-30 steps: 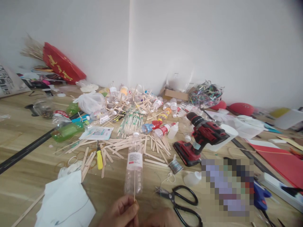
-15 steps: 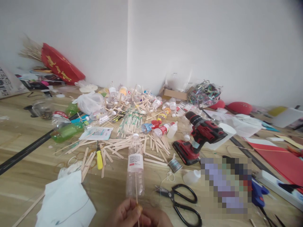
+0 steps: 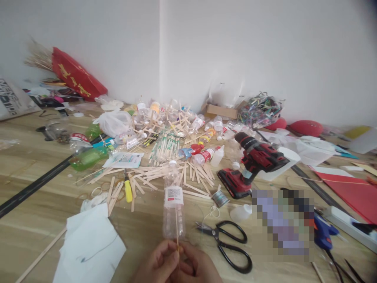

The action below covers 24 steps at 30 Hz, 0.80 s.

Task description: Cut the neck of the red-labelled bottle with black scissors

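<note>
At the bottom middle, my left hand (image 3: 161, 262) pinches a thin wooden stick (image 3: 177, 224) that points up and away. My right hand (image 3: 198, 264) is closed against the left, fingertips at the same stick. Something small and yellowish, perhaps a rubber band, shows on the stick between the fingertips; its details are too small to tell. Just beyond the hands stands a clear plastic bottle (image 3: 173, 214) with a white label and cap, seen behind the stick. Black-handled scissors (image 3: 219, 241) lie open to the right. A white paper sheet (image 3: 91, 243) lies to the left.
A red cordless drill (image 3: 256, 163) stands right of the bottle, with a wire spool (image 3: 220, 198) near it. Loose craft sticks (image 3: 147, 175), a yellow-handled screwdriver (image 3: 127, 189) and several bottles spread beyond. A blue glue gun (image 3: 324, 232) and a white power strip (image 3: 350, 226) lie far right.
The camera view has shifted slightly, so most things appear farther right and a little higher. Both hands remain together at the stick, with slightly more of them showing.
</note>
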Motion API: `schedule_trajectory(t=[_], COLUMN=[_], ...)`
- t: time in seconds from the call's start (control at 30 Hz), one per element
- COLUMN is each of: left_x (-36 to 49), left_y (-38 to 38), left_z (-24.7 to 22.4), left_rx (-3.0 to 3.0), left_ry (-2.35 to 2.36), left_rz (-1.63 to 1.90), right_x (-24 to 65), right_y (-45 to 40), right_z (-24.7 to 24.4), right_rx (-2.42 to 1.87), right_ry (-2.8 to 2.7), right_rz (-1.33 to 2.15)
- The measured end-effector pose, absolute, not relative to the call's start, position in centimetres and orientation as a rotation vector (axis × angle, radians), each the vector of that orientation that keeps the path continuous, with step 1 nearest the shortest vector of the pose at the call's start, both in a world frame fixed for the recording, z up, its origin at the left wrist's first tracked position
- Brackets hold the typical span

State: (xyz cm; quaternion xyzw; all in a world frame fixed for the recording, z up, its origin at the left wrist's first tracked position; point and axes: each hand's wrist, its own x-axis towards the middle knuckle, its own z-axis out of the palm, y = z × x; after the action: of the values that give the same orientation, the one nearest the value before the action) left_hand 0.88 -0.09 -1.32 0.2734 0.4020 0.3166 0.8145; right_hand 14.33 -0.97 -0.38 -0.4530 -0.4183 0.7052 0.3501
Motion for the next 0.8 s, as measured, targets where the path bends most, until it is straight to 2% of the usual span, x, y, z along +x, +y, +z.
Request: schedule_trajectory(t=[0.17, 0.3, 0.43, 0.8], left_x=[0.0, -0.5, -0.8, -1.6], left_y=[-0.4, -0.8, -0.9, -0.8], left_z=[0.0, 1.7, 2.9, 3.7], left_rx=[0.888, 1.229, 1.617, 2.141], left_ry=[0.941, 1.208, 1.325, 1.198], left_rz=[0.674, 0.592, 0.574, 0.444], right_x=[14.6, 14.5, 14.5, 15.0], right_y=[-1.4, -1.7, -1.5, -1.7], right_z=[-0.6, 0.2, 1.3, 1.1], right_rx=[-1.264, -1.271, -1.189, -1.243], right_ry=[-1.265, -1.154, -1.087, -1.080], right_rz=[1.701, 1.873, 1.869, 1.930])
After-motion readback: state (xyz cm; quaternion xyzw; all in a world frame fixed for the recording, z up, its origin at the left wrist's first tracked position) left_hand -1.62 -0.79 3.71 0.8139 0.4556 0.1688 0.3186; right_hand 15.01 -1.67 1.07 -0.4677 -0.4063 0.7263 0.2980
